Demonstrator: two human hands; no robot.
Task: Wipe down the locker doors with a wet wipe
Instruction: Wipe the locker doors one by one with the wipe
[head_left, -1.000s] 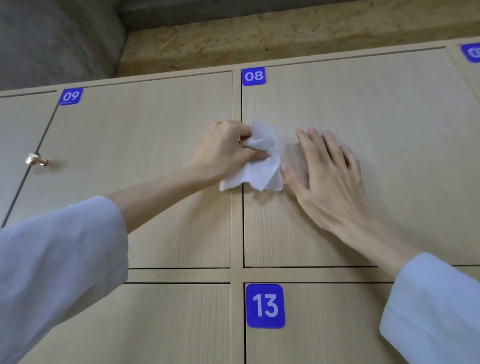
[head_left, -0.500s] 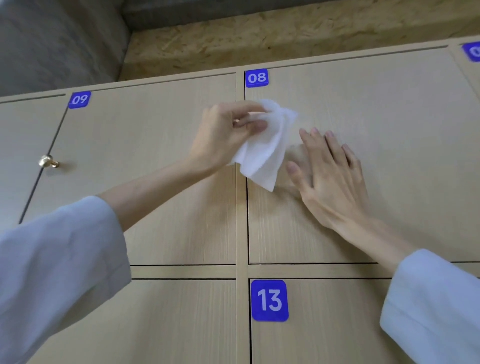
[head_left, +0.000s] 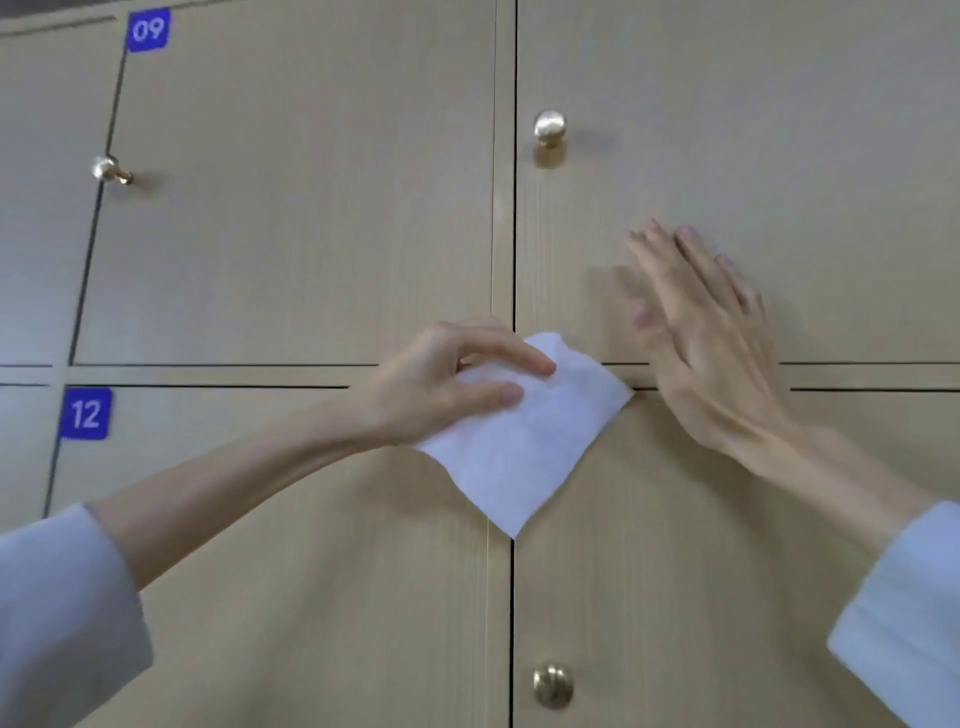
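A white wet wipe (head_left: 524, 452) lies spread as a flat diamond over the spot where four pale wooden locker doors meet. My left hand (head_left: 431, 389) holds its upper left part between thumb and forefinger, against the seam. The wipe's lower corner hangs over the gap between door 12 (head_left: 260, 571) and the lower right door (head_left: 701, 597). My right hand (head_left: 701, 338) lies flat with straight fingers on the bottom of the upper right door (head_left: 779, 130), just right of the wipe and apart from it. Door 09 (head_left: 311, 208) is at upper left.
Brass knobs stick out from the doors: one on the upper right door (head_left: 549, 127), one at the left edge of door 09 (head_left: 106, 169), one on the lower right door (head_left: 552, 683). Blue number labels 09 (head_left: 148, 29) and 12 (head_left: 85, 414) mark the left doors.
Both hands and my view have dropped from the top of door 08 to its bottom left corner. The wipe, bunched in my left hand before, is now spread flat.
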